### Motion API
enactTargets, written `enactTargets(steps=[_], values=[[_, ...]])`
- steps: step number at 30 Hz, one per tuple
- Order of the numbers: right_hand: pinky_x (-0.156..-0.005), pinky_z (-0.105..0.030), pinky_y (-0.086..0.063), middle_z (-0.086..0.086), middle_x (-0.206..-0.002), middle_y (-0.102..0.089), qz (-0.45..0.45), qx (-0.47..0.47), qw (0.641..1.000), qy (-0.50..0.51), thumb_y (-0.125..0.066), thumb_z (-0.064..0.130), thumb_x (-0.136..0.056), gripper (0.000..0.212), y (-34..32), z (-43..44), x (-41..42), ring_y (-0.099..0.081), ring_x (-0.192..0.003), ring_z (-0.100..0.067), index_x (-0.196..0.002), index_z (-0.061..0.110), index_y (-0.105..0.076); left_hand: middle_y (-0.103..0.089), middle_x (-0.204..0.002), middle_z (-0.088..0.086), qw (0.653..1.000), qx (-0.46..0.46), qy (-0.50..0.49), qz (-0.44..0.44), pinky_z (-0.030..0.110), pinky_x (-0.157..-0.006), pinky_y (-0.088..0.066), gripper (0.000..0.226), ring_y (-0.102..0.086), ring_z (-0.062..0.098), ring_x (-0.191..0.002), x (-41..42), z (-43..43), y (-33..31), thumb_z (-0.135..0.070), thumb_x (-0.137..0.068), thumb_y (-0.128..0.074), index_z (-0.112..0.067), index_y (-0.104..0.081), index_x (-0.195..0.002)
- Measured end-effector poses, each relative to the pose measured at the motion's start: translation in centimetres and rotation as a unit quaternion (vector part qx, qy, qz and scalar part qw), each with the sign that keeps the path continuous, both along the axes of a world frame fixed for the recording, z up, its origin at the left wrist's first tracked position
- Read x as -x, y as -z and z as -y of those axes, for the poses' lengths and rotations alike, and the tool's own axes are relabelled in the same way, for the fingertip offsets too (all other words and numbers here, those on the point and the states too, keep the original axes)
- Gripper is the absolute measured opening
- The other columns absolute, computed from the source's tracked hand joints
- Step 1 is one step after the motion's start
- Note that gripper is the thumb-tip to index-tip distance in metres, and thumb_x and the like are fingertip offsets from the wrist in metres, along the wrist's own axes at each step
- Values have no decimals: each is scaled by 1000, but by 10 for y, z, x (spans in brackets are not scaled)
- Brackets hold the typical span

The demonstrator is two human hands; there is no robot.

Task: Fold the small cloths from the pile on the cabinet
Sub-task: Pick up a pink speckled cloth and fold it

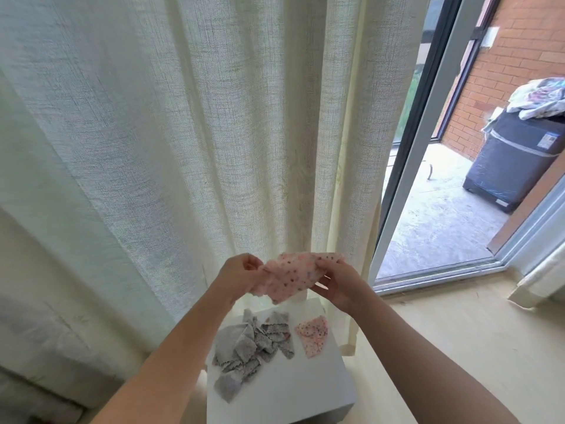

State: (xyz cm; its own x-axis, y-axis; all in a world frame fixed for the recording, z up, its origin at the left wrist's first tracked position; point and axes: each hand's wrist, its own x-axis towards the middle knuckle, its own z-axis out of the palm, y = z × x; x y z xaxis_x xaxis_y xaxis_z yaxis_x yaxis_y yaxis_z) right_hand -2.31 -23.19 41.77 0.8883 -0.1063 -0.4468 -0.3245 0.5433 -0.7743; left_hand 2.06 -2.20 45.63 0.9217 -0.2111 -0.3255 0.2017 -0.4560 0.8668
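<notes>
Left hand [238,275], right hand [339,283] pinch pink cloth [290,276] | white cabinet [305,387]: grey pile [250,347] | curtain [183,117]

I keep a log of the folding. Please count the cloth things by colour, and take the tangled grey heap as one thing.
Pink cloths: 2, the held pink cloth gripped by the left hand and the right hand, and the lying pink cloth on the cabinet
Grey heap: 1, its single cloths cannot be counted
Total: 3
</notes>
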Motion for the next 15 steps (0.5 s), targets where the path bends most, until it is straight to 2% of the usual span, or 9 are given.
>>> enactTargets(steps=[2,4,5,7,8,9,12,15], values=[[-78,-37,-58,-11,-100,-68,-20,29,998,-57,-57,7,-94,13,3,6,3,-69,-88,-23,-104,7,-64,-56,-74,-3,993,-52,24,104,14,-58,-41,17,-50,11,-67,-10,-5,-12,-1,-80,-67,-17,-60,-77],[-83,-38,-57,-8,-104,-73,-69,118,981,-138,-61,19,-94,20,0,11,8,-69,-95,-23,-111,10,-66,-55,-68,-10,976,-98,68,183,10,-55,-36,22,-47,4,-62,-17,-8,-29,-1,-80,-64,-22,-60,-73],[-83,-36,-56,-6,-104,-73,-98,195,959,-181,-61,26,-94,27,-2,13,9,-69,-95,-22,-115,10,-65,-55,-66,-13,967,-113,99,206,9,-55,-35,24,-48,1,-61,-19,-8,-38,-1,-80,-62,-23,-61,-73],[-74,-29,-51,-3,-106,-68,-106,383,889,-228,-62,30,-93,38,-4,14,7,-63,-93,-20,-124,7,-58,-59,-70,-15,945,-152,171,236,7,-59,-38,27,-52,-3,-66,-23,-7,-57,1,-81,-57,-24,-63,-75],[-72,-26,-47,-4,-110,-62,-74,456,860,-218,-62,28,-93,42,-5,12,4,-59,-95,-19,-128,7,-53,-62,-76,-14,931,-176,204,245,7,-63,-40,28,-55,-2,-72,-26,-6,-65,2,-82,-56,-25,-64,-76],[-76,-25,-45,-4,-117,-58,-21,496,846,-196,-64,27,-92,46,-7,9,0,-57,-101,-18,-131,10,-49,-64,-81,-13,917,-199,235,254,8,-67,-41,28,-58,1,-78,-28,-5,-73,1,-82,-55,-25,-66,-79],[-98,-28,-42,6,-132,-53,165,482,843,-175,-66,28,-91,48,-26,-9,-10,-50,-123,-12,-134,23,-46,-63,-86,-20,871,-258,306,285,14,-75,-46,29,-59,-2,-87,-33,-2,-93,-5,-85,-58,-32,-67,-84],[-104,-25,-36,21,-131,-52,259,467,819,-210,-67,29,-91,40,-43,-25,-19,-44,-127,2,-128,28,-52,-64,-86,-20,834,-296,346,311,16,-77,-48,21,-60,-2,-86,-32,1,-109,-15,-90,-61,-35,-68,-87]])
